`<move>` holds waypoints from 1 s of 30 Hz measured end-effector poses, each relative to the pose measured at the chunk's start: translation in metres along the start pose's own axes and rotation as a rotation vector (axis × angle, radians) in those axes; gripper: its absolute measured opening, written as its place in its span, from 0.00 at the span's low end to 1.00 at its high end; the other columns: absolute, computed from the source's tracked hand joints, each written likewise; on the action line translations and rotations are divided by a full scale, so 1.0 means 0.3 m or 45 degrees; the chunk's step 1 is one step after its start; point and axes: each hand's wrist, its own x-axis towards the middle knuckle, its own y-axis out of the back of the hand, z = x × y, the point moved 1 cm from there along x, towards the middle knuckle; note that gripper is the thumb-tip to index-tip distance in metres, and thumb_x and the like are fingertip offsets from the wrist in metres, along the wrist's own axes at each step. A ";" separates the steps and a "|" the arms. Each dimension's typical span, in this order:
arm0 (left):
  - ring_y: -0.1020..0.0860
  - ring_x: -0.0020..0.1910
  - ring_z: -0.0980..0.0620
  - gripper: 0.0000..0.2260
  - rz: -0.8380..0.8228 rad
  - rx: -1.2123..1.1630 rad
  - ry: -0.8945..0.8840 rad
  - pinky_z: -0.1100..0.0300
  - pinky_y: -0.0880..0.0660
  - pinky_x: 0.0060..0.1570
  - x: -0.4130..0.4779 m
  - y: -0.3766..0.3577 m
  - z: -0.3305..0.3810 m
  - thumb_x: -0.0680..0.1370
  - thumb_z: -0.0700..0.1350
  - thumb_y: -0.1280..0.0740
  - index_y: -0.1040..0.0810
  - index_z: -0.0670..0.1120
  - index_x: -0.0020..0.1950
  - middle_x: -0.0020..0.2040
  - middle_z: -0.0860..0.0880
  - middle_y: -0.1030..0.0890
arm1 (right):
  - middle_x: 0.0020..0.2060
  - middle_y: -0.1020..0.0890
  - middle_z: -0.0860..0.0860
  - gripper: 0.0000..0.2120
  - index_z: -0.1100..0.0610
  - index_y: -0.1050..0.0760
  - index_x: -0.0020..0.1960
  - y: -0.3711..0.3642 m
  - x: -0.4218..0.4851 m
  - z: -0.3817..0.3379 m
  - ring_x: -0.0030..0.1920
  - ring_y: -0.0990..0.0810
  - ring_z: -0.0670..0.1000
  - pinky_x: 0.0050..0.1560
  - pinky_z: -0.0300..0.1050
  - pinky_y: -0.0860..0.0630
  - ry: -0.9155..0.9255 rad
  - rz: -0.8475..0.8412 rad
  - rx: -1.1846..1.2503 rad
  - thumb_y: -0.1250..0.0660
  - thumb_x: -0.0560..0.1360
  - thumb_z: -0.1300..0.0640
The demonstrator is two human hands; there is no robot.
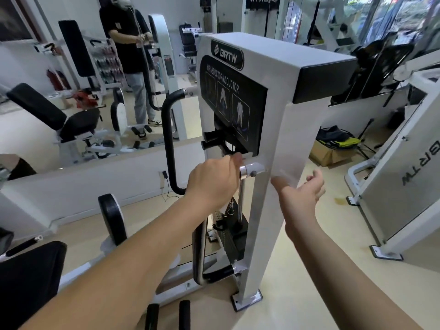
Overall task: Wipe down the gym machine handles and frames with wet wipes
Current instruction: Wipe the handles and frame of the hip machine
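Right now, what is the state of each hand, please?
Left hand: closed around the chrome bar of the white frame.
Right hand: open, pressing a blurred wipe against the frame.

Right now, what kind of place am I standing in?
Almost certainly a gym. A white steel weight machine labelled hip abductor/adductor stands in front of you, a black padded bench is reflected in a wall mirror, and more white machines stand to the right.

Single head-worn wide-angle view, facing forward and down, close to the white machine frame (269,129); no second view.
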 end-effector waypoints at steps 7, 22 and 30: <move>0.25 0.29 0.47 0.14 -0.667 -0.799 0.645 0.57 0.28 0.34 0.111 0.053 0.008 0.84 0.48 0.40 0.25 0.42 0.43 0.36 0.42 0.22 | 0.78 0.45 0.48 0.70 0.41 0.62 0.81 -0.019 0.093 -0.006 0.79 0.44 0.57 0.78 0.63 0.39 0.193 -0.328 -0.165 0.15 0.56 0.45; 0.24 0.39 0.42 0.29 -0.126 0.094 0.067 0.53 0.28 0.39 0.045 0.007 0.047 0.85 0.64 0.57 0.23 0.49 0.49 0.40 0.46 0.21 | 0.65 0.39 0.45 0.54 0.46 0.51 0.76 -0.039 0.099 0.042 0.72 0.40 0.53 0.74 0.56 0.35 0.414 -0.094 -0.410 0.20 0.62 0.38; 0.22 0.41 0.40 0.24 0.023 -0.040 0.294 0.54 0.33 0.38 0.039 -0.015 0.046 0.86 0.59 0.51 0.25 0.47 0.43 0.38 0.48 0.24 | 0.70 0.38 0.51 0.55 0.50 0.51 0.77 -0.035 0.096 0.040 0.74 0.41 0.56 0.75 0.57 0.37 0.406 -0.108 -0.443 0.21 0.63 0.40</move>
